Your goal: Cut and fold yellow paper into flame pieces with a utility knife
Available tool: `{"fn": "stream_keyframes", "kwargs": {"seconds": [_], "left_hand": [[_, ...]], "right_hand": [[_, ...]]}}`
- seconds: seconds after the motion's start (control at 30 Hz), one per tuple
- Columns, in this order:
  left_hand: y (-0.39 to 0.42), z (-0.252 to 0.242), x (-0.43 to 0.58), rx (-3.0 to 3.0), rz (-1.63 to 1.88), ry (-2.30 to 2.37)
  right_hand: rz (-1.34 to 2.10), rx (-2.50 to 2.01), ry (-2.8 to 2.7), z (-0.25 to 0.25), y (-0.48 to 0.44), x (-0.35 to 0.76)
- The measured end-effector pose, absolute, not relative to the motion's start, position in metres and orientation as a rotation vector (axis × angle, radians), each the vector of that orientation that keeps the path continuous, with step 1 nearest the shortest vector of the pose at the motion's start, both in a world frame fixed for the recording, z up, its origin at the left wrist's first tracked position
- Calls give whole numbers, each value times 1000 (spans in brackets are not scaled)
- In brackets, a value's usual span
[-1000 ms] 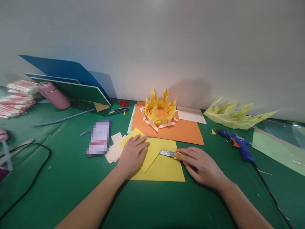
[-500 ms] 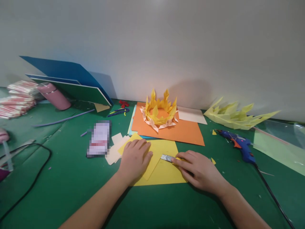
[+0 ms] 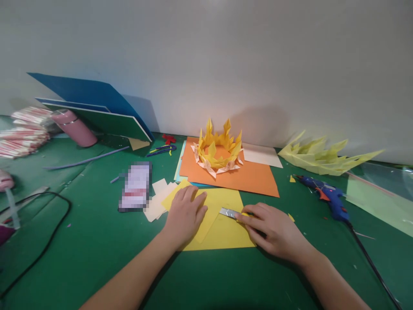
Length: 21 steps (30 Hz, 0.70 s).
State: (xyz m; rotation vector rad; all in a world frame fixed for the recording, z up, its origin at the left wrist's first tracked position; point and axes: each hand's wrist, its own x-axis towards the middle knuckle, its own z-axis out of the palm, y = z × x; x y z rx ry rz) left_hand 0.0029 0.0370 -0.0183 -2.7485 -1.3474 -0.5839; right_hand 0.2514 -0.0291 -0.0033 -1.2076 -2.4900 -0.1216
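My left hand point(image 3: 185, 213) lies flat with fingers stretched out on a folded yellow paper sheet point(image 3: 222, 230), pressing it to the green mat point(image 3: 97, 254). My right hand point(image 3: 272, 230) is closed around a utility knife point(image 3: 229, 212) with a yellow handle. Its silver blade points left and rests on the yellow sheet, just right of my left fingertips.
An orange sheet point(image 3: 251, 178) behind carries a yellow folded paper crown point(image 3: 218, 150). A blue glue gun point(image 3: 327, 196) with its cord lies to the right, near pale yellow folded pieces point(image 3: 322, 157). A phone point(image 3: 135, 186), paper scraps point(image 3: 157, 202), a black cable point(image 3: 48, 241), a pink bottle point(image 3: 75, 128) and leaning boards point(image 3: 93, 107) stand left.
My right hand has slid the knife slightly toward me along the yellow sheet. The sheet and my left hand shifted a little.
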Motion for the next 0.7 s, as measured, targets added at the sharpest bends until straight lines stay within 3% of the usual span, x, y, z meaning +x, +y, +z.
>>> {"fn": "stream_keyframes", "kwargs": {"seconds": [0.7], "left_hand": [[34,-25,4,-2705,-562,-1495]], "right_hand": [[-114,-1155,-2559,0,-13,247]]}}
